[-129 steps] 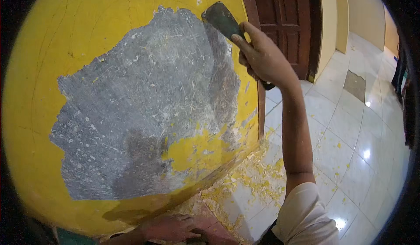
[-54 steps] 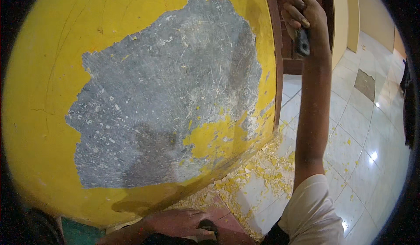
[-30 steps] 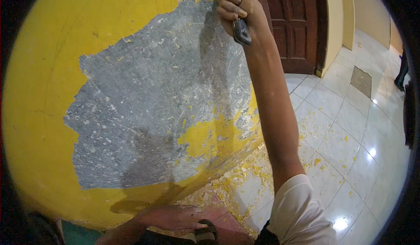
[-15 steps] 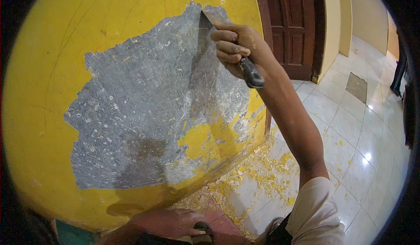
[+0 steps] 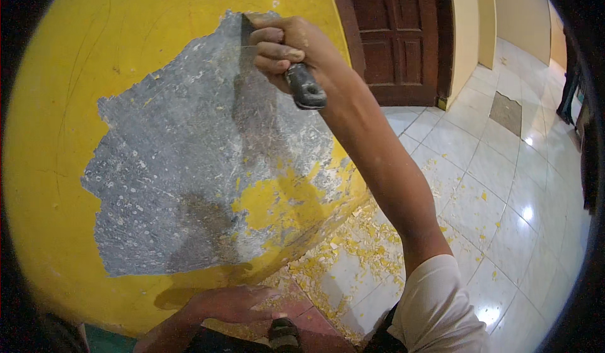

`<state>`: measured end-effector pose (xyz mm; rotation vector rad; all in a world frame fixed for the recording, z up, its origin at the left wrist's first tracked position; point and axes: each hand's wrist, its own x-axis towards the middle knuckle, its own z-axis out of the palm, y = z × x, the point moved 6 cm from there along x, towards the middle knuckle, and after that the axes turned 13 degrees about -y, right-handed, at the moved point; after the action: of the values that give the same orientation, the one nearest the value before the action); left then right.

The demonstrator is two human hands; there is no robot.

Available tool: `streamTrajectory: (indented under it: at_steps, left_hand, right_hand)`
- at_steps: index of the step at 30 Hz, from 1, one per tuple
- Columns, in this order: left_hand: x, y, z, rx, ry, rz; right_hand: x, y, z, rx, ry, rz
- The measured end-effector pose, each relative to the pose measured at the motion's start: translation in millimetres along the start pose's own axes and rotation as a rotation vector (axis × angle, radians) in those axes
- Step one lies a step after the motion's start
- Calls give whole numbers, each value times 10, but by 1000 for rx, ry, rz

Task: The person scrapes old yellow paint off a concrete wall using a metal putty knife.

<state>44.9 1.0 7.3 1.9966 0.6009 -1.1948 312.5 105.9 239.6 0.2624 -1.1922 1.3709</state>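
My right hand (image 5: 277, 47) is closed around the black handle of a putty knife (image 5: 306, 90), up at the top of the bare grey patch (image 5: 170, 145). Its blade points upward against the patch's ragged upper edge, mostly covered by my fingers. Yellow paint (image 5: 57, 120) surrounds the grey area, and a leftover yellow island (image 5: 259, 205) stays in its lower right. Low down, my left hand (image 5: 242, 304) reaches toward the wall's foot with fingers stretched out and nothing visible in it.
Yellow and pale paint flakes (image 5: 353, 246) litter the white floor tiles (image 5: 441, 142) and reddish tiles (image 5: 302, 306) along the wall's base. A dark brown panelled door (image 5: 400, 44) stands beyond the wall's edge. A broken tile spot (image 5: 506, 113) shows grey. Dark legs (image 5: 569, 85) appear far right.
The wall and door have shifted left in the view. My right hand with the putty knife also appears farther left, still at the patch's top edge; less of the blade shows.
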Motion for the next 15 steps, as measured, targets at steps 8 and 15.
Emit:
streamTrajectory:
  at_steps: [8, 15]
  left_hand:
    - [121, 471, -123, 46, 44, 215]
    - [166, 566, -81, 151, 107, 284]
  right_hand:
    - [-192, -9, -203, -337, 157, 135]
    - [-204, -277, -238, -658, 384, -362]
